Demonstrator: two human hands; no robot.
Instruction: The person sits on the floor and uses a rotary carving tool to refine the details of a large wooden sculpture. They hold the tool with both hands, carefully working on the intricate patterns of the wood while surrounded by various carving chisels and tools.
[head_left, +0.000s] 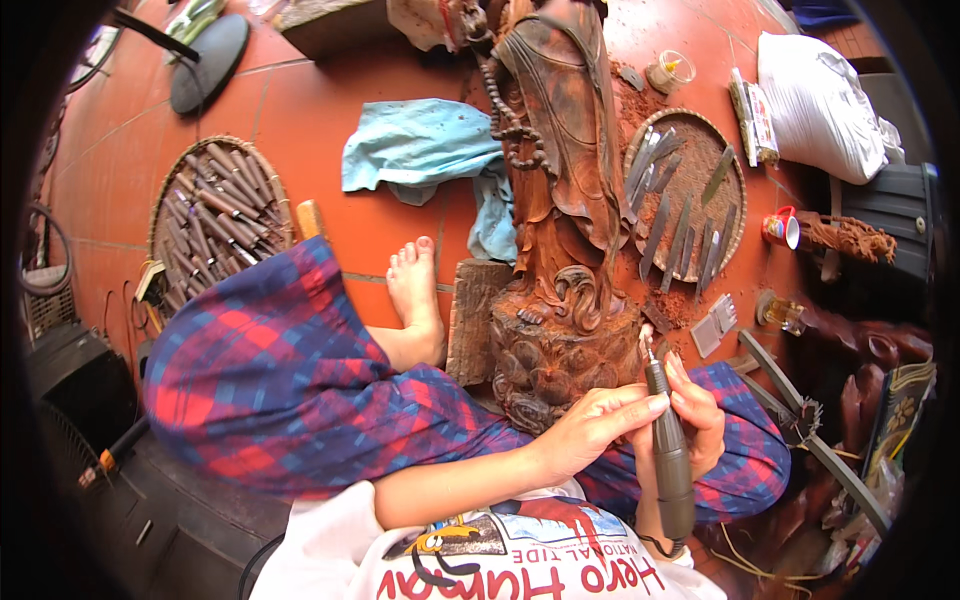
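Note:
A dark handheld rotary tool (672,470) stands nearly upright before me, its narrow metal nose toward the statue's base. My right hand (705,425) is closed round its upper body from the right. My left hand (598,425) reaches across from the left, its thumb and fingers pinching the tool below the nose. Just ahead stands a carved wooden statue (565,130) of a robed figure with a bead string, on a round carved base (560,365). The tool's tip is close to the base's right edge; whether it touches is too small to tell.
A wooden block (476,322) leans beside the base, near my bare foot (414,290). Blue cloth (420,145) lies behind. One basket (157,225) of handled chisels is at left; a round tray (735,140) of flat blades at right. Also right are a red cup (778,228) and a glass jar (672,70).

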